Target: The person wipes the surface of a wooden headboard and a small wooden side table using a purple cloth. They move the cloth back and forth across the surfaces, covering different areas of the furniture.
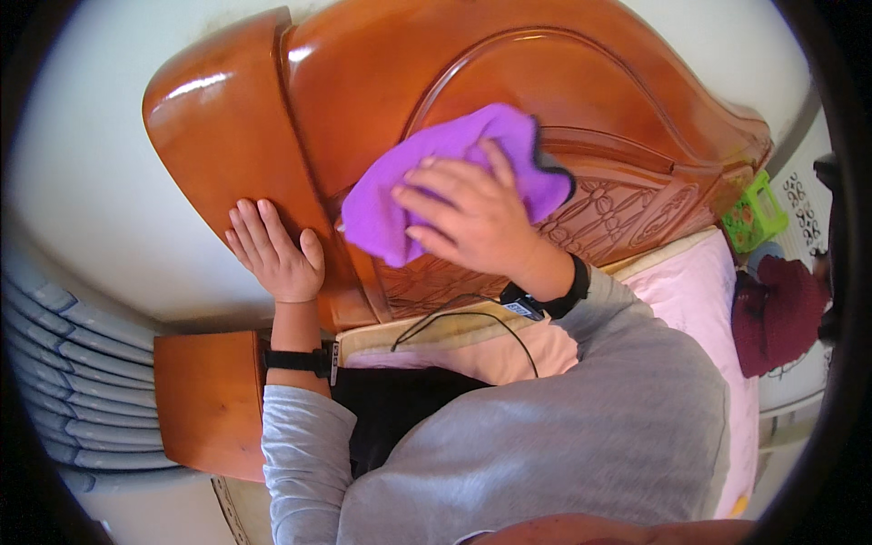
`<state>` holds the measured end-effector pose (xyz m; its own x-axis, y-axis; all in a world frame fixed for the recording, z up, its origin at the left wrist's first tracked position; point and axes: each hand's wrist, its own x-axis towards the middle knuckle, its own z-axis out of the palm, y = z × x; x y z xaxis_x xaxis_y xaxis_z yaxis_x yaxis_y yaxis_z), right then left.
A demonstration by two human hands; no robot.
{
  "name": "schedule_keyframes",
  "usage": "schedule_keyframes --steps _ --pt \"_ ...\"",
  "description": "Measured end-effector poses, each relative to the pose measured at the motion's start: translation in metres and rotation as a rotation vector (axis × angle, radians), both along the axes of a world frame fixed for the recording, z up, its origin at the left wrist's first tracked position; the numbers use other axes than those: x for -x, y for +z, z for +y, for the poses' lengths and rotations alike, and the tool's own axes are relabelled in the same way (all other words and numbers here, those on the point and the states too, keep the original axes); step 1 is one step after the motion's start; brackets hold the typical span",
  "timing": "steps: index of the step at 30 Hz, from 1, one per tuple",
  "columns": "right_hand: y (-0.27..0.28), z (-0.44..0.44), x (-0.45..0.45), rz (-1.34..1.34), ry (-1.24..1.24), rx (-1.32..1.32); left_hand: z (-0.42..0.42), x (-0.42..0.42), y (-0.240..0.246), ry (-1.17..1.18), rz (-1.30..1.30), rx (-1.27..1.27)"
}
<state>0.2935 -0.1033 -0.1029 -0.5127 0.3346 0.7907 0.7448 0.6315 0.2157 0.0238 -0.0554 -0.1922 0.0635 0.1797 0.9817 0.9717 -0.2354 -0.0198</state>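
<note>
A purple cloth (pixel 381 197) with a dark edge lies against the carved wooden headboard (pixel 354 88) of a bed. On top of the cloth rests my right hand (pixel 463 211), pressing it flat with the fingers spread and not visibly gripping it. My left hand (pixel 276 252) is laid palm down on the headboard's glossy side post, holding nothing. Each wrist wears a black strap with a small device, and a thin black cable loops near the right one.
A wooden nightstand (pixel 208 402) stands beside the bed, near a grey-blue curtain (pixel 88 388). Pink bedding (pixel 688 272) covers the mattress. At the far right are a green plastic basket (pixel 766 218) and a maroon knitted item (pixel 776 317).
</note>
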Motion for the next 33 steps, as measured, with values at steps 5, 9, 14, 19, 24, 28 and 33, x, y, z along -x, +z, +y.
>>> schedule_keyframes --steps 5,9,14,19,24,28,33 --pt "-0.006 0.001 -0.008 0.117 -0.062 -0.018 0.001 0.002 0.0 0.012 0.013 -0.008" --pt "-0.011 -0.005 -0.044 0.254 -0.257 -0.076 0.001 0.003 -0.002 0.014 0.005 -0.001" --pt "-0.018 0.002 -0.099 0.379 -0.38 -0.168 0.001 0.003 -0.002 0.008 0.013 -0.009" --pt "-0.025 0.005 -0.133 0.559 -0.505 -0.285 0.001 0.004 -0.003 0.009 0.014 0.008" --pt "-0.014 0.013 -0.114 0.888 -0.491 -0.155 0.0 0.003 -0.002 0.008 0.011 -0.003" --pt "0.006 0.019 -0.068 0.555 -0.342 -0.199 -0.001 0.002 -0.001 0.014 0.027 0.014" --pt "0.041 0.012 -0.004 0.137 -0.27 -0.019 -0.003 0.003 -0.003 0.021 0.035 0.056"
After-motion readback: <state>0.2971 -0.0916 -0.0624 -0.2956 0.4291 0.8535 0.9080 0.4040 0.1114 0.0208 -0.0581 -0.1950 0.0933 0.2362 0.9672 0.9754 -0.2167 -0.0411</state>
